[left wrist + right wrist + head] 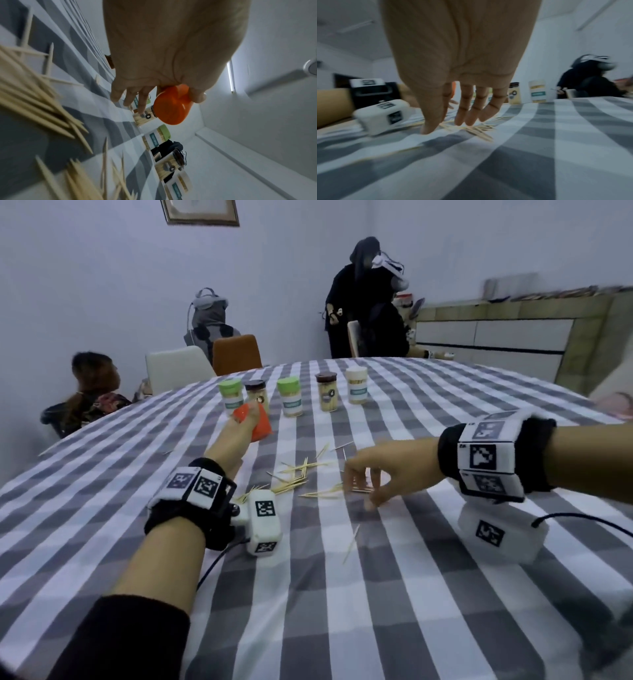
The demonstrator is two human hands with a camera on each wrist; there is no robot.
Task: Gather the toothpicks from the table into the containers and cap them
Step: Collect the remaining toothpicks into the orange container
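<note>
Head view: left hand point(239, 426) gripped an orange cap point(261, 426) w/ thumb and fingers, just in front of the capped containers point(291, 397). Right hand point(376, 474), fingers straight and spread, reached down over loose toothpicks point(294, 481) on the checked tablecloth point(411, 594).

My left arm point(164, 559) reaches forward and away from me, forearm bare, dark sleeve pushed up near the elbow, black band with marker tiles on the wrist. Left hand point(245, 419) is held up off the surface, thumb and index pinching an orange cap point(173, 106); the other fingers point(130, 98) hang loose and slightly spread. My right arm point(582, 453) comes in from the right side, same kind of marker band on the wrist. Right hand point(373, 474) is palm down, low over the surface, fingers point(467, 115) straight and pointing down, thumb apart from them. Motion blur, so tip contact unclear.
</note>
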